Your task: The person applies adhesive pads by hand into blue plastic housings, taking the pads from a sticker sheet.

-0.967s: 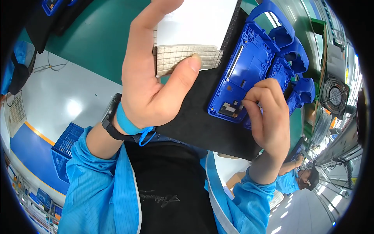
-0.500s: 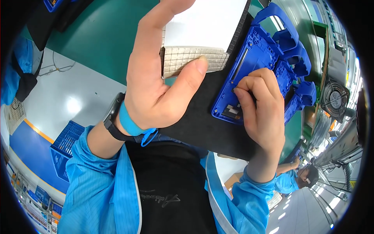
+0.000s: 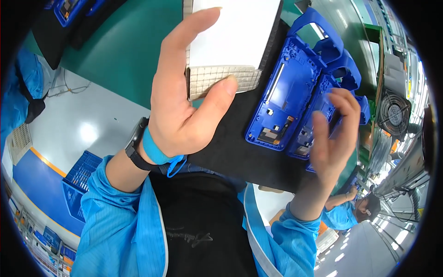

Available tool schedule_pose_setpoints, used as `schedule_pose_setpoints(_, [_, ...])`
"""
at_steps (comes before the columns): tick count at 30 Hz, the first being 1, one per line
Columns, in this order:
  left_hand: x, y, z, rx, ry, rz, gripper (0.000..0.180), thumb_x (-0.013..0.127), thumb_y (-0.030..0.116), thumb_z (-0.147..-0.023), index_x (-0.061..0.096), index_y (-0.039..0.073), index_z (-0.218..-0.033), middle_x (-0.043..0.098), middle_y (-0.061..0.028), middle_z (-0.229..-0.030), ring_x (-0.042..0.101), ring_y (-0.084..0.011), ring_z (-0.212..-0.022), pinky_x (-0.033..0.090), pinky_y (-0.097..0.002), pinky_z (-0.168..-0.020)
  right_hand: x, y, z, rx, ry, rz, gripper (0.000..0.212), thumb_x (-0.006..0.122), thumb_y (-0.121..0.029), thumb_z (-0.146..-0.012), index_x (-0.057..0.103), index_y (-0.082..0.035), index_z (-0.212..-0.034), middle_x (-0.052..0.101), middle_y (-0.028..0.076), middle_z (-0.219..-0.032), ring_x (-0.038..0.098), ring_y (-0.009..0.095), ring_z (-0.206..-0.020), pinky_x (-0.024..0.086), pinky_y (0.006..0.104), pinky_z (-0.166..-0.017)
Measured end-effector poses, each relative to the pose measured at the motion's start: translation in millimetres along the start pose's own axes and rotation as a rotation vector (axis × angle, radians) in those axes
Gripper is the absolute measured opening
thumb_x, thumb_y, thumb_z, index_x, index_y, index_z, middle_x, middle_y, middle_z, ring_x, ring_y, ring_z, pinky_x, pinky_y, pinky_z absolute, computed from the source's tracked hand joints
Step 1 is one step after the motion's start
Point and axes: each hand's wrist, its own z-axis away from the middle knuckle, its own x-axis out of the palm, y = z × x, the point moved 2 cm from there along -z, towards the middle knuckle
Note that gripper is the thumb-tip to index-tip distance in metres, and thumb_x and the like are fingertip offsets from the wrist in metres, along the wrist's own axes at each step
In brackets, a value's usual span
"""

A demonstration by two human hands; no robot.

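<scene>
My left hand (image 3: 184, 101) grips a sheet of small silver-grey square pads (image 3: 221, 81) with a white backing (image 3: 233, 34); its thumb lies on the grid and its fingers curl round the left edge. To the right, a blue plastic housing (image 3: 288, 85) with a looped handle lies on the black mat, its inside facing up, with small pale squares near its lower end. My right hand (image 3: 337, 129), slightly blurred, hovers over a second blue housing (image 3: 307, 134) beside it. Its thumb and fingers are apart, with nothing visible between them.
A black mat (image 3: 244, 157) covers part of the green table (image 3: 120, 60). More blue housings (image 3: 69, 11) lie at the far left. A blue crate (image 3: 76, 184) stands on the floor at left. A fan (image 3: 394, 111) and another person (image 3: 346, 212) are at right.
My right hand has left the lower part of the first housing, opened its pinch and moved right. The sheet in my left hand has shifted slightly down and left.
</scene>
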Motion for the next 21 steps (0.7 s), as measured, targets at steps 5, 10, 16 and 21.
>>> schedule_pose_setpoints(5, [8,7,0,-0.051,-0.015,0.069,0.068,0.06,0.003,-0.088,0.031,-0.002,-0.15,0.045,-0.02,-0.143,0.049,-0.0257,-0.13,0.041,-0.0377,-0.107,-25,51,-29,0.111,0.21,0.146,0.043,0.069,-0.017,-0.092,0.057,0.003,-0.129,0.064,0.018,-0.123,0.061,0.025,-0.111,0.045,0.0347,-0.098])
schedule_pose_setpoints(10, [3,15,3,-0.11,0.003,-0.077,0.066,0.059,0.0,-0.09,0.03,-0.002,-0.15,0.045,-0.0197,-0.142,0.05,-0.0258,-0.128,0.042,-0.0383,-0.107,10,30,-99,-0.2,0.124,0.293,0.053,0.067,-0.034,-0.094,0.054,0.0,-0.133,0.062,0.025,-0.126,0.059,0.042,-0.115,0.047,0.0434,-0.097])
schedule_pose_setpoints(16, [-2,30,4,-0.35,0.02,-0.015,0.07,0.055,-0.003,-0.09,0.025,0.001,-0.153,0.037,-0.0183,-0.149,0.04,-0.0266,-0.136,0.031,-0.0405,-0.114,19,13,-92,-0.184,-0.173,0.265,0.052,0.07,-0.033,-0.088,0.059,0.001,-0.125,0.067,0.021,-0.112,0.059,0.039,-0.113,0.042,0.047,-0.102])
schedule_pose_setpoints(21, [-1,52,9,-0.468,-0.068,0.152,0.071,0.051,-0.004,-0.089,0.023,0.002,-0.154,0.035,-0.0189,-0.151,0.038,-0.0278,-0.139,0.029,-0.0415,-0.116,-32,20,-27,0.001,0.141,0.231,0.067,0.073,-0.036,-0.087,0.051,0.007,-0.134,0.054,0.024,-0.136,0.051,0.041,-0.127,0.037,0.0462,-0.111])
